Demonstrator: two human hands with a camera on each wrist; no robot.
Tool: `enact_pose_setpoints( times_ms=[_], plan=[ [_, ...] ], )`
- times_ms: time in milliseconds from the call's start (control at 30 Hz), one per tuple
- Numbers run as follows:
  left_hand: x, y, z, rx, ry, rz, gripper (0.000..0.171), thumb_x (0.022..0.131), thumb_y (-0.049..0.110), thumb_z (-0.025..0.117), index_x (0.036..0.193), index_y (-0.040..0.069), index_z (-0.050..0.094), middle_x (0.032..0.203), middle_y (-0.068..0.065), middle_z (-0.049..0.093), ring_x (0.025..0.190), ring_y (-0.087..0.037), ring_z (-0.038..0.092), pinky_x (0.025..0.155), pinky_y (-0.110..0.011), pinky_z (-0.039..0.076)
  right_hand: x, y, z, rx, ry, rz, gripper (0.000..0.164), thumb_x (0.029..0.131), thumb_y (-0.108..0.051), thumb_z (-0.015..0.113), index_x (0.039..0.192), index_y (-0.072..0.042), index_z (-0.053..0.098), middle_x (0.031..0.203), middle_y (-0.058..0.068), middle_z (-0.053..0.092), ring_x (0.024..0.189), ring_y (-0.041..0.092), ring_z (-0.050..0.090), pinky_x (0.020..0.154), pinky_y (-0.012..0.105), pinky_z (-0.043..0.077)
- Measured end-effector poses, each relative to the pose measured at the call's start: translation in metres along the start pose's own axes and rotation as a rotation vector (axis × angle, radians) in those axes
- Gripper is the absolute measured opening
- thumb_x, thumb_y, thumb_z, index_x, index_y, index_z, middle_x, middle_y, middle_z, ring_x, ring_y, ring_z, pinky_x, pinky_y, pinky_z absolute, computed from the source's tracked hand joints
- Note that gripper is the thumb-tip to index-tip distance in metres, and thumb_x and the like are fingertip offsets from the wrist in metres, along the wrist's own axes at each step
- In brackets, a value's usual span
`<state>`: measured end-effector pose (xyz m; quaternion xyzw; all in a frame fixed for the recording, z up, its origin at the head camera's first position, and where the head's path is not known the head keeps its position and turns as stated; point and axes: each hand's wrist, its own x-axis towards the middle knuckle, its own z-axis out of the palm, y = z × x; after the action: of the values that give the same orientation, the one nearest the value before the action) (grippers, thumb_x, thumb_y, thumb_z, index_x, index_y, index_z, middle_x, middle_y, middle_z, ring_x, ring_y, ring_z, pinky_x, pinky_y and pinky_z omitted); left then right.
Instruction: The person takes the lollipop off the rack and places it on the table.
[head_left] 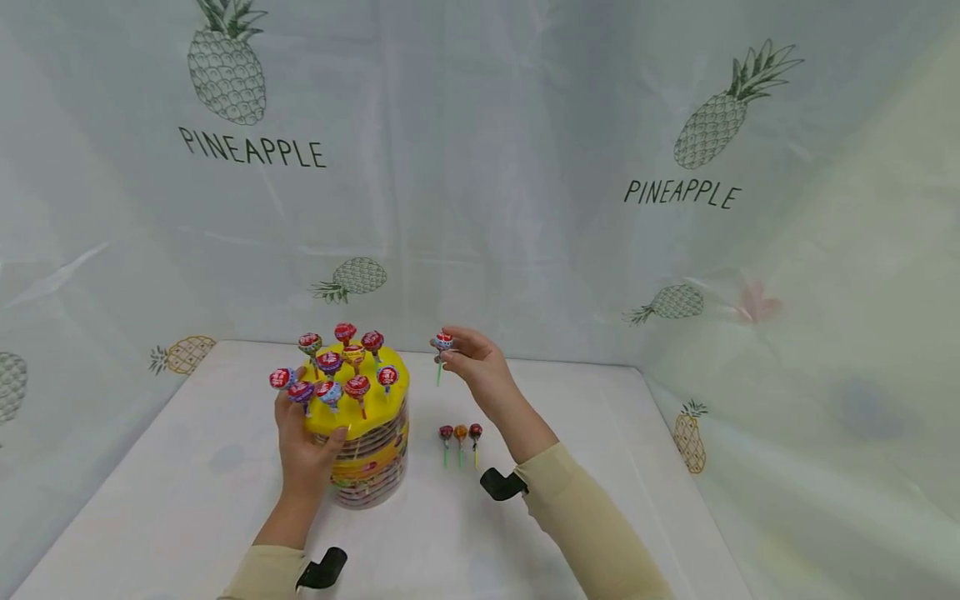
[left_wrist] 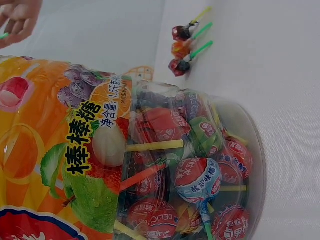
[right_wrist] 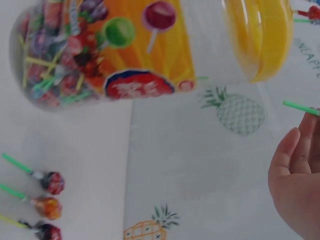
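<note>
A clear plastic jar [head_left: 371, 479] with a yellow lid [head_left: 390, 400] stands on the table; several wrapped lollipops stick up from the lid. My left hand [head_left: 303, 450] grips the jar's upper left side, thumb across the front just under the lid. To the right of the jar, my right hand [head_left: 480, 375] pinches a lollipop [head_left: 443, 342] in the air, its green stick [right_wrist: 297, 107] pointing down. In the left wrist view, more lollipops [left_wrist: 197, 180] show through the jar's wall below a fruit-printed label [left_wrist: 75, 140].
Three lollipops, among them an orange one [head_left: 461, 433], lie in a row on the white table [head_left: 570, 483], right of the jar and below my right hand. Behind the table hangs a pale curtain [head_left: 480, 208] with pineapple prints.
</note>
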<state>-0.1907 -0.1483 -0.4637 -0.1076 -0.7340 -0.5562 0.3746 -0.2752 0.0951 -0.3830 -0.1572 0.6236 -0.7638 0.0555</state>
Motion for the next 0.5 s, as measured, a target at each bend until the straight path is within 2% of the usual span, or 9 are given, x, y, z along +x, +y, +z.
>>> enact_pose_setpoints(
  times_ms=[267, 500],
  plan=[
    [0.001, 0.011, -0.001, 0.003, -0.003, -0.019, 0.077, 0.091, 0.040, 0.067, 0.150, 0.007, 0.030, 0.150, -0.006, 0.024, 0.133, -0.005, 0.031, 0.101, -0.008, 0.032, -0.011, 0.019, -0.026, -0.011, 0.050, 0.030, 0.041, 0.091, 0.003, 0.062, 0.132, 0.004, 0.054, 0.111, 0.006, 0.064, 0.093, 0.017, 0.064, 0.085, 0.030, 0.052],
    [0.004, 0.034, 0.000, -0.027, -0.006, -0.009, 0.079, 0.092, 0.043, 0.064, 0.151, 0.006, 0.028, 0.144, 0.001, 0.028, 0.129, -0.003, 0.034, 0.098, -0.007, 0.033, -0.022, 0.036, -0.046, -0.060, 0.110, 0.071, 0.037, 0.089, 0.002, 0.066, 0.125, -0.002, 0.061, 0.112, 0.010, 0.067, 0.094, 0.021, 0.065, 0.083, 0.032, 0.053]
  ],
)
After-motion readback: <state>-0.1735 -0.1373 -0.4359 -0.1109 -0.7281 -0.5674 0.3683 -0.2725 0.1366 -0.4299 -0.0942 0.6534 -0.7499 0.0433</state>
